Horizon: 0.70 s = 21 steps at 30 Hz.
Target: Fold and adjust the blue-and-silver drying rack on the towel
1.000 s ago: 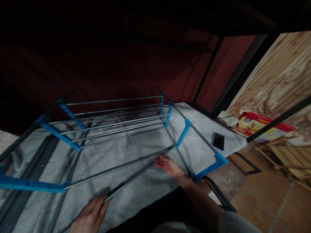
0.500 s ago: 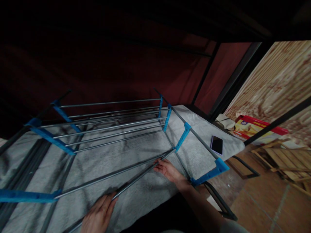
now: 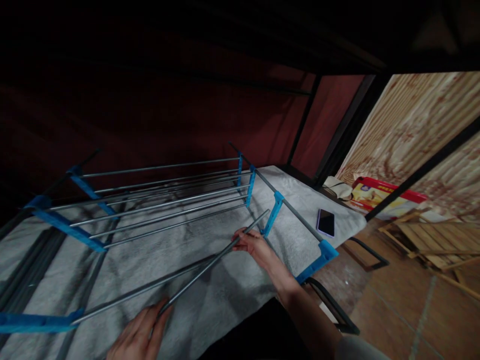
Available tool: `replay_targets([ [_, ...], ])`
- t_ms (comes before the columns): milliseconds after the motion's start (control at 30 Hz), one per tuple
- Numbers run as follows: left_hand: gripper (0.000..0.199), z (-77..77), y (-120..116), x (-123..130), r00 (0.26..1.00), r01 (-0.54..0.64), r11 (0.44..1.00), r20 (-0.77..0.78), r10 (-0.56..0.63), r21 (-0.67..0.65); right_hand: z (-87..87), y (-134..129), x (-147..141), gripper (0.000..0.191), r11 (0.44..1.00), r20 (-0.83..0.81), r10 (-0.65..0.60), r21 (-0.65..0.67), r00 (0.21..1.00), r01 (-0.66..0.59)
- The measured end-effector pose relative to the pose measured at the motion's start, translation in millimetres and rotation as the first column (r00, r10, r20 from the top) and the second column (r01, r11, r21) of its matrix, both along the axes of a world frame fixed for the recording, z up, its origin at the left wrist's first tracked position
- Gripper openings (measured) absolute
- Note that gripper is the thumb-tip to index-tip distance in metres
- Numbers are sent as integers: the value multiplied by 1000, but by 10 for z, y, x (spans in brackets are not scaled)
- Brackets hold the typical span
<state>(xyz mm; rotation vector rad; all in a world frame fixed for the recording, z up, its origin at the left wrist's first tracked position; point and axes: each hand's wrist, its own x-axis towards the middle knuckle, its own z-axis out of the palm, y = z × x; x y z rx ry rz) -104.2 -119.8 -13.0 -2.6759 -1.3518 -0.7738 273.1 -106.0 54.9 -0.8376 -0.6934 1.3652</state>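
Observation:
A thin grey metal tube (image 3: 200, 274) slants across the front of a partly built rack, with both my hands on it. My left hand (image 3: 140, 330) grips its lower part near the bottom edge. My right hand (image 3: 252, 244) pinches it near the upper end, which rises close to a blue plastic bracket (image 3: 273, 215). Beneath it, another tube (image 3: 146, 287) runs from the left blue bracket (image 3: 41, 321) toward my right hand; its far end is hidden. Several tubes (image 3: 176, 201) span the rack's blue end brackets behind.
A grey blanket (image 3: 300, 220) lies under the rack, with a phone (image 3: 325, 222) on it at right. Loose dark tubes (image 3: 32, 265) lie at left. Black bed-frame bars (image 3: 303, 120) stand around. A red and yellow box (image 3: 386, 195) and folded wooden slats (image 3: 438, 242) are beyond.
The held tube's upper end has lifted up and away from the bracket at right. My right hand has risen slightly with it. The whole view has shifted a little.

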Motion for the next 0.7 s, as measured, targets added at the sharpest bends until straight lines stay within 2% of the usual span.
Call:
replay_targets([
  [133, 44, 275, 72, 159, 998, 0, 990, 54, -7, 141, 249, 65, 65, 39, 999, 13, -30, 23, 999, 30],
  [267, 37, 471, 142, 231, 997, 71, 973, 19, -77, 219, 401, 68, 116, 40, 999, 28, -24, 41, 999, 23],
  [433, 31, 572, 204, 250, 999, 38, 953, 21, -47, 302, 473, 43, 128, 40, 998, 30, -34, 57, 999, 33],
  [700, 29, 719, 291, 233, 999, 12, 957, 44, -26, 290, 530, 48, 131, 39, 998, 6, -38, 53, 999, 37],
])
